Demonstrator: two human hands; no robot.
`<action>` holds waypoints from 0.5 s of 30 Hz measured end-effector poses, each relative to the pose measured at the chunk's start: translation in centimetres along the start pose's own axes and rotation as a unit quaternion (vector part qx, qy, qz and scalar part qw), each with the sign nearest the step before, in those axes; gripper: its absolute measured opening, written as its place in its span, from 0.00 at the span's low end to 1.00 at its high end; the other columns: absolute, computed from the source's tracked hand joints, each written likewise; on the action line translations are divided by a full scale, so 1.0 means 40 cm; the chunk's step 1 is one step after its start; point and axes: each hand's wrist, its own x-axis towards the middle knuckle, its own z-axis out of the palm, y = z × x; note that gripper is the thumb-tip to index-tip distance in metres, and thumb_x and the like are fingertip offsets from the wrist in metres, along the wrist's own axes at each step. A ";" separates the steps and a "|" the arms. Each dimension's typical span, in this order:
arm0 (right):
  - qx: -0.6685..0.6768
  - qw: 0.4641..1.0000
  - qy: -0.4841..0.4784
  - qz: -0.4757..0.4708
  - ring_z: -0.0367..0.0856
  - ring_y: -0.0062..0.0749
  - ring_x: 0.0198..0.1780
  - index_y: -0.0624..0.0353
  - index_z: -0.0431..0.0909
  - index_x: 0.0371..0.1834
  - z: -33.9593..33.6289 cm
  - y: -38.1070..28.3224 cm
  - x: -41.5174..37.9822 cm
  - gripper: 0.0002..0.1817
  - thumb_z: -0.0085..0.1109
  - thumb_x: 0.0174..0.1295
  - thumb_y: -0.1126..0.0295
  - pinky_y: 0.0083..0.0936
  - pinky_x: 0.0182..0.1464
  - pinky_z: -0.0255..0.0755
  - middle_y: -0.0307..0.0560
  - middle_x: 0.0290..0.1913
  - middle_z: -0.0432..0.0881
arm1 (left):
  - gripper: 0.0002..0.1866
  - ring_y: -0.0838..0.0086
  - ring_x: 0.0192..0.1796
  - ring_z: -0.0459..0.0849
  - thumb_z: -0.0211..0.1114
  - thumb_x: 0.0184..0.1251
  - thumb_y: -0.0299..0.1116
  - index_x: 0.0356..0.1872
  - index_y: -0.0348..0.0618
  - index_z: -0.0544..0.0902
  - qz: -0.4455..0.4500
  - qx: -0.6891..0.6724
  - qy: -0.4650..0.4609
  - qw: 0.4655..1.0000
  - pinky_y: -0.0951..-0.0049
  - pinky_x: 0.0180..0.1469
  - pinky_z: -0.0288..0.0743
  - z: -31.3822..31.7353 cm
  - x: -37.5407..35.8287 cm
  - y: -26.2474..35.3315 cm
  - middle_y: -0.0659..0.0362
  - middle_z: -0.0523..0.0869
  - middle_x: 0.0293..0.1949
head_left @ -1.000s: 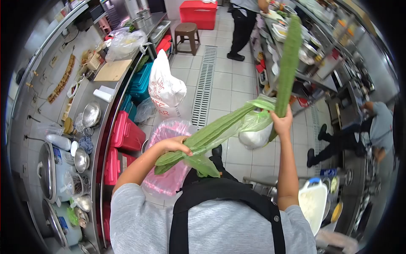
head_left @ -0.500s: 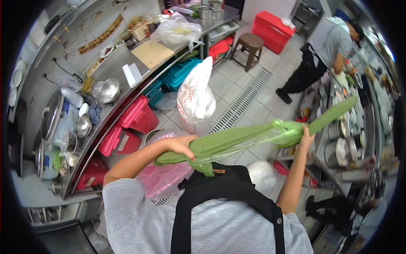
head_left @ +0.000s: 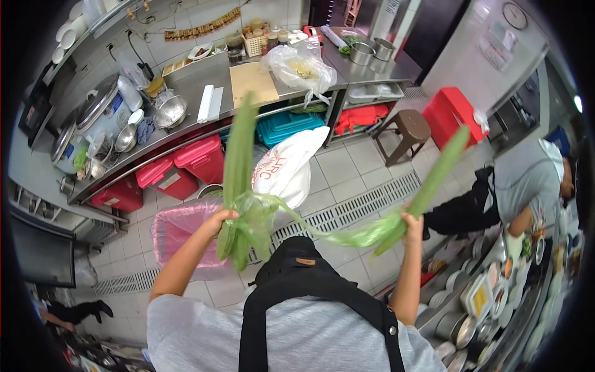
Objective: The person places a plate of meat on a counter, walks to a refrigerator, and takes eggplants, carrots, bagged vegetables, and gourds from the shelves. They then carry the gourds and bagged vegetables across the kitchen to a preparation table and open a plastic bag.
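Observation:
My left hand is closed round a bundle of long, ridged green gourds held upright, their lower part wrapped in a thin green plastic bag. The bag stretches across as a twisted strand to my right side. There my right hand grips another long green gourd, tilted up to the right, with bag film bunched around its lower end. Under my left forearm stands a pink bin lined with clear plastic. Just beyond the gourds is a white sack with red print.
A steel counter holds bowls, a cardboard sheet and a plastic bag. Red-lidded bins sit below. A brown stool and red box stand farther back. A co-worker bends over the right-hand counter; another person's legs show lower left.
My hands have moved apart and the gourds are now in two parts, the left bundle turned upright. The green bag has stretched between them. My view has turned to the right.

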 end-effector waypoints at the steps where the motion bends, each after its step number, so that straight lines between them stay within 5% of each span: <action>1: 0.020 0.997 -0.063 0.040 0.74 0.31 0.42 0.61 0.72 0.48 0.054 -0.003 0.022 0.24 0.62 0.42 0.74 0.27 0.46 0.70 0.44 0.42 0.75 | 0.37 0.63 0.52 0.77 0.62 0.46 0.37 0.61 0.34 0.65 0.005 -0.006 0.011 1.000 0.62 0.55 0.71 0.033 0.036 -0.012 0.50 0.76 0.52; 5: 0.070 0.942 -0.318 0.083 0.72 0.39 0.53 0.58 0.72 0.48 0.299 0.026 0.154 0.27 0.62 0.38 0.71 0.32 0.57 0.66 0.59 0.61 0.68 | 0.32 0.61 0.48 0.81 0.61 0.47 0.39 0.55 0.32 0.71 0.092 -0.171 0.054 0.979 0.62 0.53 0.74 0.193 0.205 0.002 0.50 0.80 0.47; 8: 0.081 0.905 -0.405 0.096 0.70 0.37 0.57 0.58 0.71 0.52 0.470 -0.005 0.230 0.30 0.62 0.39 0.70 0.31 0.60 0.63 0.57 0.62 0.67 | 0.31 0.62 0.50 0.80 0.63 0.49 0.38 0.56 0.33 0.70 0.204 -0.170 0.083 0.961 0.63 0.56 0.73 0.286 0.360 0.031 0.50 0.79 0.49; 10: 0.096 0.864 -0.484 0.106 0.72 0.27 0.51 0.61 0.71 0.54 0.556 -0.048 0.281 0.31 0.64 0.41 0.74 0.26 0.55 0.66 0.41 0.52 0.73 | 0.31 0.64 0.49 0.80 0.64 0.46 0.34 0.55 0.33 0.71 0.245 -0.120 0.115 0.955 0.65 0.54 0.73 0.374 0.443 0.100 0.51 0.80 0.48; 15: -0.043 0.838 -0.543 0.035 0.72 0.24 0.51 0.62 0.69 0.57 0.633 -0.080 0.499 0.32 0.67 0.43 0.76 0.24 0.55 0.66 0.40 0.49 0.75 | 0.28 0.68 0.48 0.79 0.65 0.46 0.28 0.53 0.35 0.72 0.327 -0.023 0.231 0.916 0.69 0.51 0.73 0.451 0.702 0.156 0.55 0.80 0.47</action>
